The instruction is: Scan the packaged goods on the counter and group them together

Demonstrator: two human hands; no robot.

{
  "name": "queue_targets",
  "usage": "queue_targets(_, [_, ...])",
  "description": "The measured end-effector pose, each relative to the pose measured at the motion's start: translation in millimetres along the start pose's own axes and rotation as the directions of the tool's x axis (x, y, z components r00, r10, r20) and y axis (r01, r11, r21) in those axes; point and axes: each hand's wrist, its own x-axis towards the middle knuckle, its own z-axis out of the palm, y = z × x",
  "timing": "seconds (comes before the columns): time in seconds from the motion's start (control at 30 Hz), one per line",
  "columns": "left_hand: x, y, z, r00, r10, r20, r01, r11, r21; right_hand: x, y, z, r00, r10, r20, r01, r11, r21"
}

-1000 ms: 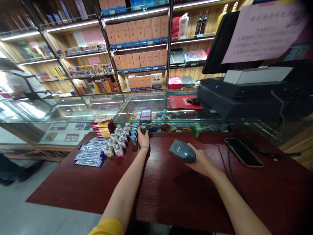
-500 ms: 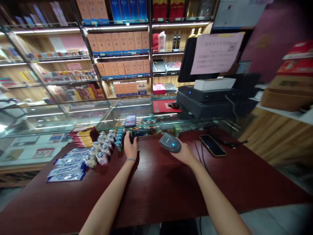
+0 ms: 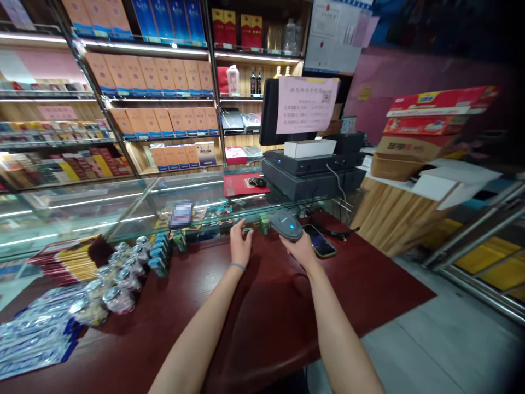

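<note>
My right hand [image 3: 302, 251] is wrapped round the handle of a dark grey barcode scanner [image 3: 287, 226] with a lit blue light, its head tilted toward the glass counter. My left hand [image 3: 241, 246] is over the dark red tabletop with thumb and fingers apart. Just right of its fingertips stands a small green container [image 3: 264, 224], apart from the hand. Farther left, another green container [image 3: 179, 241] stands at the far end of a row of small blue-green containers [image 3: 159, 254]. Beside that row are small jars with silver lids [image 3: 118, 300].
Blue-and-clear packets [image 3: 39, 334] and yellow-and-maroon packs [image 3: 76, 260] lie at left. A phone [image 3: 319, 241] and cables lie beyond my right hand. The glass counter [image 3: 135, 205] borders the table's far side, with a monitor [image 3: 270, 112] and mouse [image 3: 257, 181] on it.
The view has turned right. My left hand has moved right, away from the row of blue-green containers, toward the lone green container. The scanner is still in my right hand, nearer the phone.
</note>
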Motion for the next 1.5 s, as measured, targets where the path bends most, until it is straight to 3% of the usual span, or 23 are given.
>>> queue_targets(0.17, [1, -16, 51, 0.997, 0.01, 0.082, -0.017, 0.996, 0.083, 4, 11, -9, 0.983, 0.08, -0.166, -0.058, 0.989, 0.133])
queue_targets(0.3, [3, -30, 71, 0.996, 0.033, 0.082, -0.046, 0.986, 0.162, 5, 20, -11, 0.971, 0.094, -0.22, -0.056, 0.983, 0.172])
queue_targets(0.7, [7, -41, 81, 0.992, 0.069, 0.103, -0.097, 0.951, 0.292, 5, 20, -10, 0.978, 0.088, -0.189, -0.067, 0.991, 0.116])
queue_targets(0.87, [4, -36, 75, 0.994, 0.085, 0.065, -0.097, 0.971, 0.217, 4, 18, -8, 0.977, 0.077, -0.197, -0.061, 0.995, 0.084])
queue_targets(1.0, [-3, -24, 47, 1.0, 0.025, -0.015, -0.023, 0.997, 0.074, 2, 14, -5, 0.979, 0.066, -0.195, -0.054, 0.996, 0.066])
queue_targets(1.13, [-10, -9, -6, 0.996, -0.033, -0.087, 0.032, 0.999, -0.017, -1, 7, 4, 0.989, 0.031, -0.146, -0.025, 0.999, 0.044])
queue_targets(1.33, [-23, 1, -105, 0.977, -0.214, -0.017, 0.209, 0.967, -0.144, -14, -23, 27, 0.994, -0.101, 0.032, 0.102, 0.994, -0.046])
queue_targets(1.5, [-33, 4, -174, 0.932, -0.36, 0.043, 0.356, 0.884, -0.302, -30, -59, 46, 0.944, -0.214, 0.251, 0.243, 0.966, -0.093])
